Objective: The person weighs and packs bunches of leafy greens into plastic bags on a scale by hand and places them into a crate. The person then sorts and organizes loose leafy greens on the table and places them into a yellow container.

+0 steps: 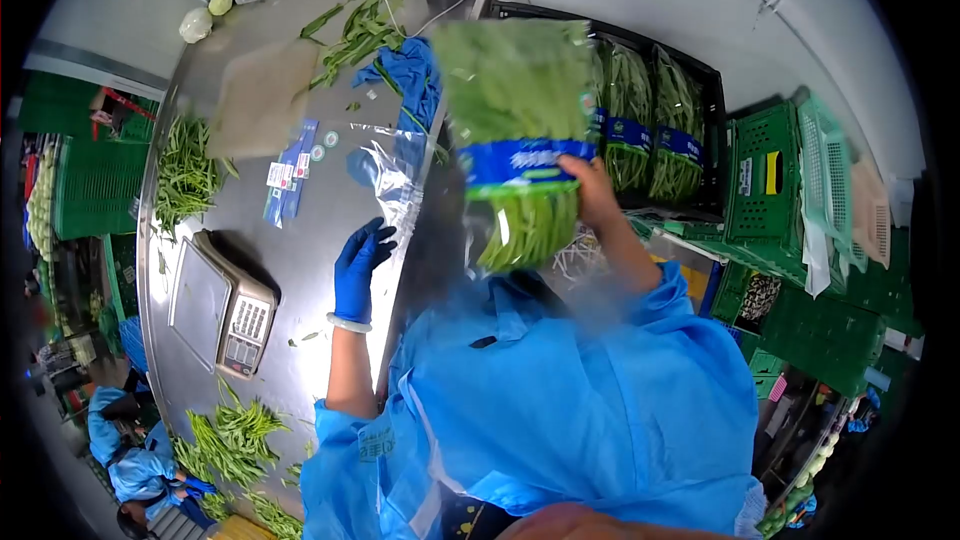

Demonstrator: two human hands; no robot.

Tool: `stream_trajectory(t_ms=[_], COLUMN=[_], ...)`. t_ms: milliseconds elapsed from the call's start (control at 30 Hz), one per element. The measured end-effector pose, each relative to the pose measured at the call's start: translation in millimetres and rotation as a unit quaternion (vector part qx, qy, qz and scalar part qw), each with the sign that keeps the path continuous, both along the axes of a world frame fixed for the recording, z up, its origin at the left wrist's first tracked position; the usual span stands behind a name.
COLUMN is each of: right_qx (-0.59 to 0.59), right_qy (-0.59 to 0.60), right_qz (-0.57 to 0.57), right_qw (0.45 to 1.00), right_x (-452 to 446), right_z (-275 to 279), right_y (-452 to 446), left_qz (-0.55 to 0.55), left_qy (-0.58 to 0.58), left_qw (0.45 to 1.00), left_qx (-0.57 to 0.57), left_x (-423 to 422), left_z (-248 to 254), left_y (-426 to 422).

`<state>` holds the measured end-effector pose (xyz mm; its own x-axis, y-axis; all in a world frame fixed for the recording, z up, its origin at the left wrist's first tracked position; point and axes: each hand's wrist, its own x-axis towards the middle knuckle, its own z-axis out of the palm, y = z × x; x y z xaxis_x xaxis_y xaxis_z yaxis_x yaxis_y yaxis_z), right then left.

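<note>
My right hand (595,190), ungloved, grips the side of a clear bag of green leafy vegetables (515,90) at its blue label band. The bag is raised in front of my body and slightly blurred. My left hand (360,265), in a blue glove, is over the metal table (310,290) with its fingers loosely bent and apart. Just beyond its fingertips lies an empty clear plastic bag (395,180); whether they touch is unclear. Blue printed labels (292,172) lie to the left of that bag.
A black crate (715,100) at the back right holds several packed bags. On the table are a scale (225,305), loose greens (185,170) and a blue cloth (410,75). Green crates (765,190) stand at the right. Another person (135,455) is at the lower left.
</note>
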<state>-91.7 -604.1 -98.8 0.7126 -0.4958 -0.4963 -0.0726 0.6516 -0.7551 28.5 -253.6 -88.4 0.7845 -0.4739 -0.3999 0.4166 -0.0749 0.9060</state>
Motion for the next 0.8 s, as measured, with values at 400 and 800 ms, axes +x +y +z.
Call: stream_trajectory(t_ms=[400, 800], right_qx=[-0.825, -0.876], right_qy=[0.185, 0.252], right_qz=[0.063, 0.339], right_qw=[0.53, 0.234], right_x=[47.6, 113.4], right_z=[-50.1, -120.0], right_y=[-104.9, -98.7], left_qz=[0.108, 0.297], left_qy=[0.082, 0.032], left_qw=[0.99, 0.948], left_qx=[0.04, 0.112], left_x=[-41.6, -152.2], left_z=[-67.7, -106.9], left_y=[40.1, 147.2])
